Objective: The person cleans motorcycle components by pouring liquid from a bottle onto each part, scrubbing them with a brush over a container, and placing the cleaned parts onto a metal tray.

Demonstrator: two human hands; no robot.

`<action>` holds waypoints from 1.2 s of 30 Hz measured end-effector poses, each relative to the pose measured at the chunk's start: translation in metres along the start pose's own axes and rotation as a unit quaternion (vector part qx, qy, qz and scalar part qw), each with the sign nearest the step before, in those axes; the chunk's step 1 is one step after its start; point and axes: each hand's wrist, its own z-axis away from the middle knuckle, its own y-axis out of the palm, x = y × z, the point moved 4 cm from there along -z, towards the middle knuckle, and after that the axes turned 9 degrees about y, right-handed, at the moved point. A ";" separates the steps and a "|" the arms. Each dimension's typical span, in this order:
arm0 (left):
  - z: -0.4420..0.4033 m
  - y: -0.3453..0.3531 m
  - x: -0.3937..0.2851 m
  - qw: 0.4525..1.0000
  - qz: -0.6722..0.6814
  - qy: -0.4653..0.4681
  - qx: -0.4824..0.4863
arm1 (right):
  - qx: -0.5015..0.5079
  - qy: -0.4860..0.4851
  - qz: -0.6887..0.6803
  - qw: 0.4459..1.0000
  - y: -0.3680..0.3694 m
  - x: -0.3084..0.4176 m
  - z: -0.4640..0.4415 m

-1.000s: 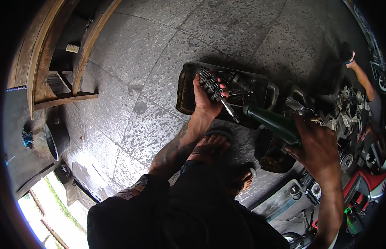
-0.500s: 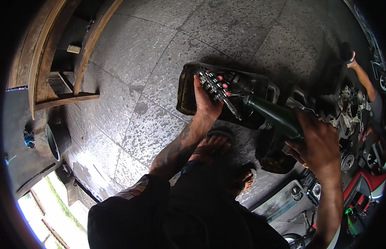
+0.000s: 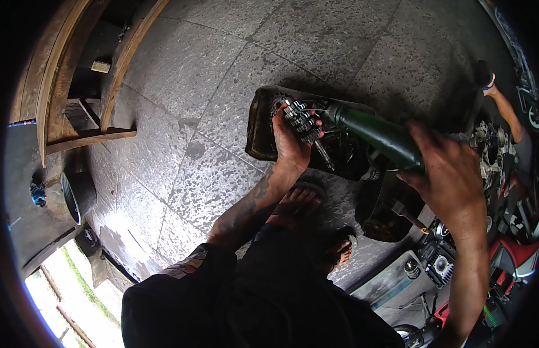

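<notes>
My left hand (image 3: 291, 148) is closed around a gear shaft (image 3: 302, 122), a stack of metal gears with its bare end slanting down to the right. Below it lies a dark, oily cut-open container (image 3: 258, 130) with other gear parts inside, partly hidden. In my right hand (image 3: 452, 174) is a green glass bottle (image 3: 379, 134), gripped near its base and tipped so the neck points left. A thin stream of liquid runs from its mouth onto the gears.
A second dark container (image 3: 388, 223) with a handled tool in it stands near my feet. Engine parts (image 3: 487, 151) and a red motorcycle piece (image 3: 513, 258) crowd the right, beside another person's leg (image 3: 507, 113). On the left are a wooden bench (image 3: 116, 72) and a bucket (image 3: 81, 197).
The bottle's mouth has moved left and up, closer to the upper gears, with my right hand shifting slightly right. The gear shaft has turned a little in my left hand.
</notes>
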 end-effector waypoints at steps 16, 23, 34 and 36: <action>0.000 0.005 -0.004 1.000 0.024 -0.003 -0.006 | -0.020 -0.057 0.039 0.997 -0.007 -0.001 0.003; -0.004 -0.001 -0.004 0.997 0.053 -0.032 0.048 | 0.046 0.011 0.004 0.999 -0.008 -0.006 0.010; -0.002 0.024 0.001 0.939 0.199 -0.164 0.226 | 0.027 0.013 -0.025 0.999 -0.010 -0.014 0.006; -0.001 0.028 0.001 0.935 0.229 -0.172 0.212 | 0.019 0.013 -0.019 1.000 -0.008 -0.015 0.008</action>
